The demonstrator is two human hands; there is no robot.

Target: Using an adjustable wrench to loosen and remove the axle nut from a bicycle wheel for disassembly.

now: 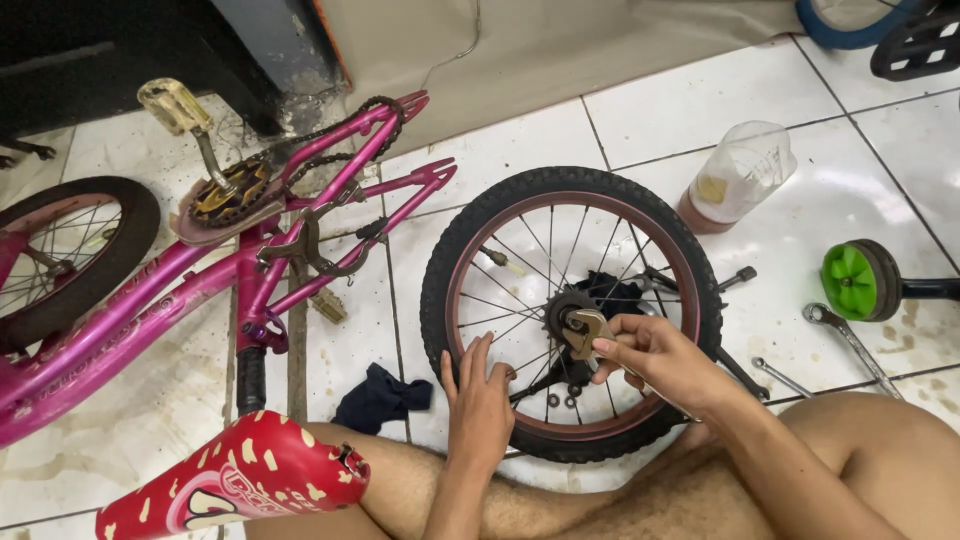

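Observation:
A small black bicycle wheel [455, 250] with a dark red rim lies flat on the tiled floor between my legs. My right hand [655, 355] grips a metal wrench [585, 330] whose jaw sits on the nut at the hub, beside the small sprocket [560, 305]. My left hand [478, 405] rests on the near left of the tyre, fingers spread over the rim and spokes, holding nothing.
A pink bicycle frame [300, 240] lies upside down at left, chain and pedal up, its red saddle [240, 480] near my knee. A dark rag [383, 397], a plastic bottle [735, 180], a green training wheel [860, 280] and two spanners [850, 340] lie around.

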